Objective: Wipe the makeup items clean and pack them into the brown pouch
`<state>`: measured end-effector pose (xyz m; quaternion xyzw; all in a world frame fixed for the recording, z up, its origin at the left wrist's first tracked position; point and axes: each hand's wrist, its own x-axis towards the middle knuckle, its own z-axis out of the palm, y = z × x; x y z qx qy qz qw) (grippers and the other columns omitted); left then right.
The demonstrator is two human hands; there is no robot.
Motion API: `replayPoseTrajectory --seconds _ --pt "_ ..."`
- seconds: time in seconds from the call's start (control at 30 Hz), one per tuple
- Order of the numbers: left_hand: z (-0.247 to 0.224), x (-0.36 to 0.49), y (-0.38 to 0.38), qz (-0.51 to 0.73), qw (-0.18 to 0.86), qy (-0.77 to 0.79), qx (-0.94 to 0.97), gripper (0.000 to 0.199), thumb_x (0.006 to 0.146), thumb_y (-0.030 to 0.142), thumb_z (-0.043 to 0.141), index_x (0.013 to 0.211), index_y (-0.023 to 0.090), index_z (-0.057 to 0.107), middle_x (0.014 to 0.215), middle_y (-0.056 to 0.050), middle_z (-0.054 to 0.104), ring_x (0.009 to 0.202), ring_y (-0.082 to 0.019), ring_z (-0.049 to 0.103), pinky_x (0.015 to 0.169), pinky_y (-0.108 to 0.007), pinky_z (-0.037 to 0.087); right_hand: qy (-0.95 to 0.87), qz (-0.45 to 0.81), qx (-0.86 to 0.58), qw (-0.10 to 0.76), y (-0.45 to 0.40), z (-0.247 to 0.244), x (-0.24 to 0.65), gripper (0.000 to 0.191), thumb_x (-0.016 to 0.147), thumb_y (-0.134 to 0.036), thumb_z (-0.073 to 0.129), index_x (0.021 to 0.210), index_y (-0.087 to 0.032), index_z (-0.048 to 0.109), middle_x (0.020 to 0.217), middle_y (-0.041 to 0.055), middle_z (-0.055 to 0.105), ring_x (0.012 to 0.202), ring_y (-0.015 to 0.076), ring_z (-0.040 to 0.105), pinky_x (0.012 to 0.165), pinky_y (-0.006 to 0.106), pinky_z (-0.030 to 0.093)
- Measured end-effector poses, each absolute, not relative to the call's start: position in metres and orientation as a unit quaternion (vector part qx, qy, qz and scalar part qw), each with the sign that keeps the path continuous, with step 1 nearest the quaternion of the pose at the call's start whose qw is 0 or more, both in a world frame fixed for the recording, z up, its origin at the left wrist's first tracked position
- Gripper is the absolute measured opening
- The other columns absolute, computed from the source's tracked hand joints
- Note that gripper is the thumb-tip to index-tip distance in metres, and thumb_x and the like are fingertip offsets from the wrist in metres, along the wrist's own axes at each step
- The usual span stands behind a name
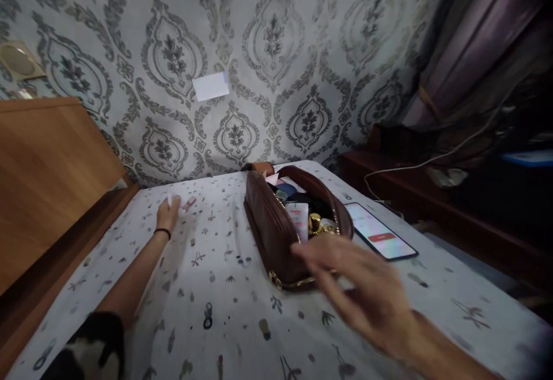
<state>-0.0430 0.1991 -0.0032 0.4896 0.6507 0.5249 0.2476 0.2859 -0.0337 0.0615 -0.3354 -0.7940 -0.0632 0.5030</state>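
A brown zip bag (272, 227) lies unzipped on the patterned sheet, filled with mixed small items. Inside it show a white packet with red print (298, 219), a gold-coloured round item (315, 223) and a dark blue item (286, 189). My right hand (363, 288), somewhat blurred, hovers at the bag's near right corner with fingers stretched out and nothing visible in them. Away to the left, my left hand (167, 214) rests on the sheet with its fingers drawn together; what they hold, if anything, is unclear. Just beside its fingertips lies a small pinkish item (189, 203).
Right of the bag lies a phone (382, 231) with its screen lit. A white cable (440, 154) runs behind it, over a dark red ledge (432, 230). A wooden panel (52, 178) borders the left side. The patterned wall (272, 115) rises behind the sheet (224, 334).
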Motion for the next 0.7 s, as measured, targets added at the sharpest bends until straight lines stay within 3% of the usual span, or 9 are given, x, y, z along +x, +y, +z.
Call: replayPoseTrajectory --seconds 0.1,0.17,0.23,0.33,0.43,0.5,0.57,0.63,0.7 --pt "-0.006 -0.042 0.217 0.445 0.221 0.676 0.545 0.024 0.065 0.035 0.068 0.062 0.022 0.047 0.086 -0.011 0.067 0.122 -0.038 0.054 0.102 -0.046 0.042 -0.846 0.008 -0.296 0.444 -0.040 0.037 0.254 0.025 0.096 -0.009 0.047 0.113 -0.014 0.064 0.079 0.0068 0.072 0.071 0.0162 0.066 0.064 0.027 0.052" --pt "-0.010 -0.036 0.220 0.401 0.212 0.687 0.568 0.028 0.063 0.033 0.069 0.061 0.023 0.042 0.097 -0.017 0.068 0.132 -0.043 0.044 0.109 -0.052 0.034 -0.871 0.082 -0.310 0.372 -0.037 0.019 0.238 0.027 0.097 -0.015 0.044 0.107 -0.016 0.069 0.076 0.0062 0.072 0.068 0.0166 0.066 0.062 0.027 0.051" --pt "-0.014 -0.031 0.219 0.371 0.205 0.692 0.584 0.032 0.063 0.035 0.069 0.061 0.024 0.039 0.106 -0.020 0.067 0.137 -0.046 0.038 0.110 -0.056 0.030 -0.858 0.157 -0.327 0.363 -0.032 0.004 0.225 0.031 0.094 -0.017 0.044 0.110 -0.017 0.071 0.082 0.0076 0.074 0.072 0.0174 0.068 0.067 0.027 0.051" --pt "-0.014 -0.026 0.212 0.349 0.206 0.692 0.598 0.036 0.066 0.045 0.068 0.064 0.024 0.039 0.105 -0.021 0.067 0.131 -0.046 0.044 0.105 -0.055 0.036 -0.788 0.285 -0.377 0.395 -0.021 -0.014 0.209 0.029 0.087 -0.016 0.050 0.105 -0.018 0.074 0.083 0.0060 0.073 0.073 0.0163 0.068 0.070 0.025 0.052" --pt "-0.011 -0.019 0.188 0.348 0.233 0.674 0.608 0.038 0.074 0.059 0.059 0.073 0.021 0.050 0.088 -0.013 0.068 0.106 -0.036 0.062 0.086 -0.044 0.050 -0.675 0.451 -0.405 0.421 -0.010 -0.031 0.194 0.031 0.086 -0.025 0.056 0.112 -0.016 0.071 0.078 0.0033 0.067 0.064 0.0141 0.064 0.060 0.024 0.050" --pt "-0.009 -0.011 0.156 0.354 0.258 0.651 0.620 0.046 0.080 0.065 0.048 0.084 0.019 0.057 0.079 -0.006 0.067 0.087 -0.028 0.066 0.072 -0.035 0.053 -0.567 0.588 -0.374 0.440 -0.003 -0.045 0.184 0.046 0.086 -0.042 0.062 0.124 -0.016 0.063 0.086 0.0036 0.063 0.061 0.0131 0.063 0.052 0.023 0.048" --pt "-0.010 0.000 0.115 0.369 0.283 0.605 0.646 0.049 0.080 0.068 0.052 0.091 0.020 0.059 0.076 -0.002 0.065 0.078 -0.024 0.065 0.066 -0.031 0.052 -0.465 0.668 -0.332 0.476 0.001 -0.059 0.176 0.071 0.078 -0.062 0.069 0.132 -0.019 0.055 0.097 0.0048 0.060 0.065 0.0129 0.065 0.052 0.023 0.050" --pt "-0.013 0.011 0.072 0.365 0.274 0.568 0.685 0.048 0.081 0.065 0.057 0.099 0.021 0.061 0.086 -0.003 0.069 0.086 -0.025 0.066 0.074 -0.033 0.054 -0.405 0.703 -0.296 0.504 0.003 -0.069 0.171 0.085 0.070 -0.074 0.071 0.136 -0.024 0.051 0.099 0.0039 0.060 0.067 0.0125 0.065 0.057 0.026 0.052" --pt "-0.021 0.020 0.038 0.365 0.239 0.524 0.731 0.046 0.085 0.060 0.054 0.109 0.021 0.061 0.104 -0.008 0.071 0.099 -0.027 0.067 0.086 -0.038 0.055 -0.362 0.727 -0.267 0.519 0.002 -0.074 0.169 0.082 0.069 -0.076 0.071 0.132 -0.027 0.055 0.092 0.0014 0.062 0.067 0.0119 0.063 0.062 0.028 0.054"
